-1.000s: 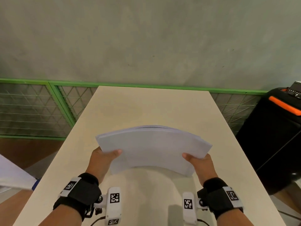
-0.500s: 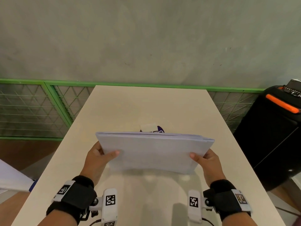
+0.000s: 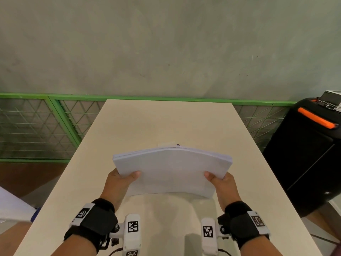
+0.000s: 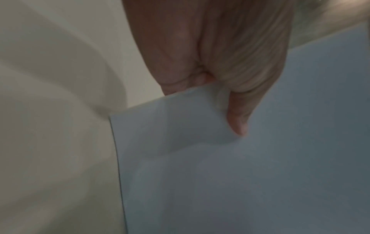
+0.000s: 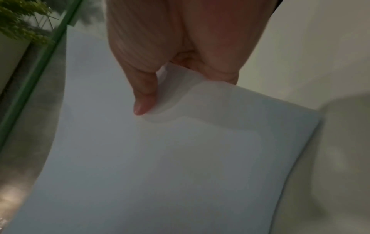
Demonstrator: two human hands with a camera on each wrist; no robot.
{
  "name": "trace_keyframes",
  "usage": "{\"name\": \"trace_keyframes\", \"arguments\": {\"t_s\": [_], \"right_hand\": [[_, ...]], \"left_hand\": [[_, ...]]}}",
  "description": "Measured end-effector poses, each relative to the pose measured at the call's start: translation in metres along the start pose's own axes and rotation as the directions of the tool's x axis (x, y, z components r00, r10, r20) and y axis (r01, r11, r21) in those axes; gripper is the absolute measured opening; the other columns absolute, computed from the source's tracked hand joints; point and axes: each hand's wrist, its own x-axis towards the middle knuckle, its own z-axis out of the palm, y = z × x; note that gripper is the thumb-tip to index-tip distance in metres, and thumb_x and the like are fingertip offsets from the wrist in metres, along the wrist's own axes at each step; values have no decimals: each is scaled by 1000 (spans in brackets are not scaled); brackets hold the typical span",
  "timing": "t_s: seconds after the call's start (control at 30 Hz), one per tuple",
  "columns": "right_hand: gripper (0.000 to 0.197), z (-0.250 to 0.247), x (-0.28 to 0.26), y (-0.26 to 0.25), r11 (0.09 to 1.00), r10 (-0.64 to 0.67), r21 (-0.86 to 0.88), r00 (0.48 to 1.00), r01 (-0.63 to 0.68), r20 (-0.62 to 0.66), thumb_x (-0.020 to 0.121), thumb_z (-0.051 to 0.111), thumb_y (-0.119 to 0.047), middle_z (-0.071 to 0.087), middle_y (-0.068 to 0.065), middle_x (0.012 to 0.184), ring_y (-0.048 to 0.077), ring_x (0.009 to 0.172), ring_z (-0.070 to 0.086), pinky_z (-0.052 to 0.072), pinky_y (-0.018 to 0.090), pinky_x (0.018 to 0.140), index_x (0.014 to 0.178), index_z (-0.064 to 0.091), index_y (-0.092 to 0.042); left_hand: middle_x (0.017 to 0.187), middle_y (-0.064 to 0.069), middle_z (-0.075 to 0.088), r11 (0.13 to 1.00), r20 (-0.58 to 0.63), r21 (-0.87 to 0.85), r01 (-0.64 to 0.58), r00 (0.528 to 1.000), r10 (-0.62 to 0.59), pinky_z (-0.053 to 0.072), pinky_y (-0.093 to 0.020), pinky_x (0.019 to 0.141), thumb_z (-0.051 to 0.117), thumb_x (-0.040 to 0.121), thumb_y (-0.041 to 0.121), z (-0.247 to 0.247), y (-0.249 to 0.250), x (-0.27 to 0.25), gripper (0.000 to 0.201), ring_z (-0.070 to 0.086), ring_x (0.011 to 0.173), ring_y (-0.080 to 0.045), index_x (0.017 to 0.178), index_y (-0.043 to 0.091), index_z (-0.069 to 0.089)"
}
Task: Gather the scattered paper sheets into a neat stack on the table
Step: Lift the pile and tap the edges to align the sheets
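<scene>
Paper stack has bowed upward again since half a second ago, when it was flat. Left hand grips its 9 o'clock edge, right hand its 3 o'clock edge, thumbs on top, above the table.

dim, perhaps motion-blurred wrist views

No words, brand names or numbers can be read anywhere. The only signs are black-and-white square code markers: one on each white wrist camera housing and one on each black wrist strap, and they carry patterns only, no letters. The device on top of the black case at the right edge bears small marks too tiny to make out.
</scene>
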Motion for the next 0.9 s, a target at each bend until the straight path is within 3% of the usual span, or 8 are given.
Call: {"name": "trace_keyframes", "arguments": {"t_s": [0.13,0.27,0.4,0.47,0.6,0.67,0.8,0.9], "right_hand": [[17,1,-4,-9,999,-35,-15,999,34,-11,79,67,-2,68,3,84,24,80,62,53,19,59,83,65,-18],[50,-1,-5,-19,992,-122,-28,992,123,8,47,87,-41,75,-6,73,13,74,67,51,11,55,87,65,-21],[43,0,-3,-30,982,-181,-46,983,181,12,67,80,-18,66,-5,93,17,85,61,53,14,63,100,57,-35],[57,1,-1,-33,973,-208,-109,978,206,-13,74,74,-4,60,0,103,20,92,58,52,23,74,105,49,-45],[88,11,-3,-45,865,-379,-373,924,334,-52,72,75,-7,50,-10,120,12,108,51,44,34,96,124,22,-55],[88,18,-4,-55,714,-489,-585,872,384,-26,74,71,-8,37,1,138,19,125,37,36,43,106,137,18,-41],[64,36,-5,-64,-81,-658,-903,658,422,366,70,55,-31,45,3,135,26,126,35,32,65,97,133,41,-25],[59,59,-8,-66,-252,-512,-822,651,511,561,63,69,-35,71,-1,106,24,104,65,39,67,89,119,60,-20]], "left_hand": [[76,12,76,1000,6,-9,-29,1000,29,51,-21,69,77,68,10,2,9,-2,28,67,80,-10,91,21,66],[90,2,73,996,11,38,-80,997,80,52,-22,71,79,41,36,-2,16,1,67,67,84,-14,102,11,65],[100,-5,65,992,27,61,-112,993,111,48,-26,74,78,43,35,-2,22,1,70,61,90,-19,105,12,57],[102,-6,65,992,30,76,-102,995,100,50,-22,72,78,44,33,-3,21,1,70,61,92,-20,108,12,58],[109,-15,67,992,10,122,-38,999,37,48,-25,74,78,68,8,-4,17,2,52,63,98,-27,116,1,59],[105,-12,68,991,3,136,-5,1000,5,47,-24,73,72,74,0,-4,16,2,43,62,96,-27,116,1,60],[97,-11,68,987,24,162,20,999,-25,46,-27,78,74,73,4,-5,13,-1,36,62,89,-25,107,1,63],[73,-2,62,969,88,245,-17,996,-5,43,-13,63,69,76,-3,-2,12,-4,10,52,72,-18,81,-3,60]]}}
